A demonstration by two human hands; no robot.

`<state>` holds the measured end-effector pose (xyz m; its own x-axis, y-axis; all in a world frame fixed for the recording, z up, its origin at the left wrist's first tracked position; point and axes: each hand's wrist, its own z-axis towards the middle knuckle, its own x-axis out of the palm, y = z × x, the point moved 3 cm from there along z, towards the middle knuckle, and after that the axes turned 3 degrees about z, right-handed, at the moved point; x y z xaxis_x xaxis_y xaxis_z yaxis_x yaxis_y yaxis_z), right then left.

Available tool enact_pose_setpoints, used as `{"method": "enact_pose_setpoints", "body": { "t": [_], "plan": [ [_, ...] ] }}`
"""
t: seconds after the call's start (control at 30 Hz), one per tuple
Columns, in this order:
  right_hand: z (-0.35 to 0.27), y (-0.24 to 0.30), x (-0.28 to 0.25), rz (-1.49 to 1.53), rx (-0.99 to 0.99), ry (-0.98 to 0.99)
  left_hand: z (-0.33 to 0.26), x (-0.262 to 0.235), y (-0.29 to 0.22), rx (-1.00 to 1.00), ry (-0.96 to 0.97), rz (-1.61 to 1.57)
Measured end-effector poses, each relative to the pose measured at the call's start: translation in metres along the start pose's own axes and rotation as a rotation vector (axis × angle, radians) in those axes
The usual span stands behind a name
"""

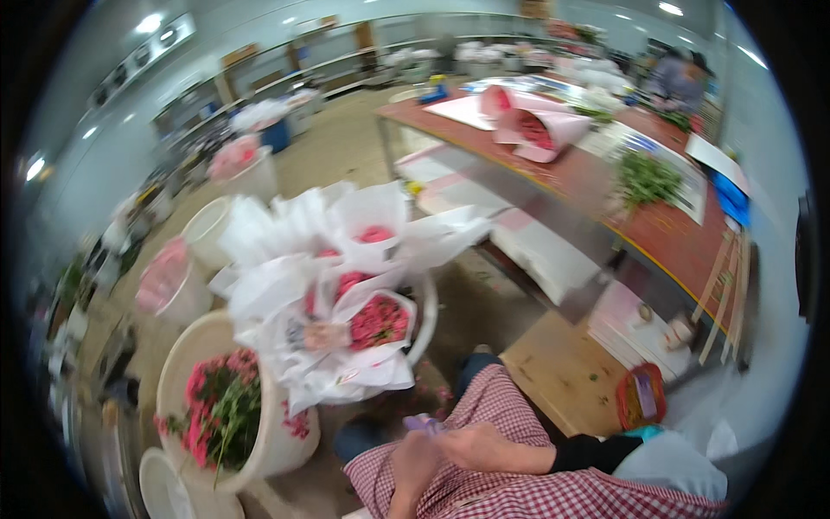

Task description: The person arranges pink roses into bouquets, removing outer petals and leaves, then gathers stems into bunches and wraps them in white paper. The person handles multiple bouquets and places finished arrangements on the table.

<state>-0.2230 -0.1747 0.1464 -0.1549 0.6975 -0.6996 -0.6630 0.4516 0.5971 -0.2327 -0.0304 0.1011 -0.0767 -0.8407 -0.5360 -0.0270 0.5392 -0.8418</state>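
Observation:
Over my lap, covered by a red-and-white checked apron (510,415), my two hands meet. My left hand (415,464) is closed, with a small lilac thing (423,424) showing at its fingertips; motion blur hides its kind. Close against it, my right hand (478,446) is closed too, fingers bent toward the same lilac thing. Just ahead stands a bucket of pink flower bouquets (379,322) wrapped in white paper. To my left, a large cream bucket (294,450) holds loose pink flowers with green leaves (226,402).
A red-topped table (562,177) carries a pink-wrapped bouquet (553,130) and cut greenery (647,179). Cardboard (553,368) lies by my knees, near a red bag (641,396). White buckets (207,229) line the left. Another person (679,82) is at the far right.

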Motion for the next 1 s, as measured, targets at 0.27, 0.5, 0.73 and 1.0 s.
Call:
{"method": "enact_pose_setpoints", "body": {
  "t": [0.27, 0.5, 0.73, 1.0],
  "plan": [
    [-0.019, 0.015, 0.008, -0.031, 0.237, -0.029, -0.024, -0.006, -0.014, 0.221, -0.218, -0.151],
    [-0.054, -0.074, 0.037, -0.035, 0.206, 0.336, -0.019, 0.046, -0.006, 0.205, -0.071, -0.493],
    [-0.009, -0.101, 0.057, 1.178, 0.771, -0.119, -0.031, 0.042, -0.021, 0.321, 0.041, -0.315],
    [0.026, -0.085, -0.015, 1.164, 0.539, -0.402, 0.042, 0.062, -0.047, 0.280, 0.221, -0.849]
  ]
}}
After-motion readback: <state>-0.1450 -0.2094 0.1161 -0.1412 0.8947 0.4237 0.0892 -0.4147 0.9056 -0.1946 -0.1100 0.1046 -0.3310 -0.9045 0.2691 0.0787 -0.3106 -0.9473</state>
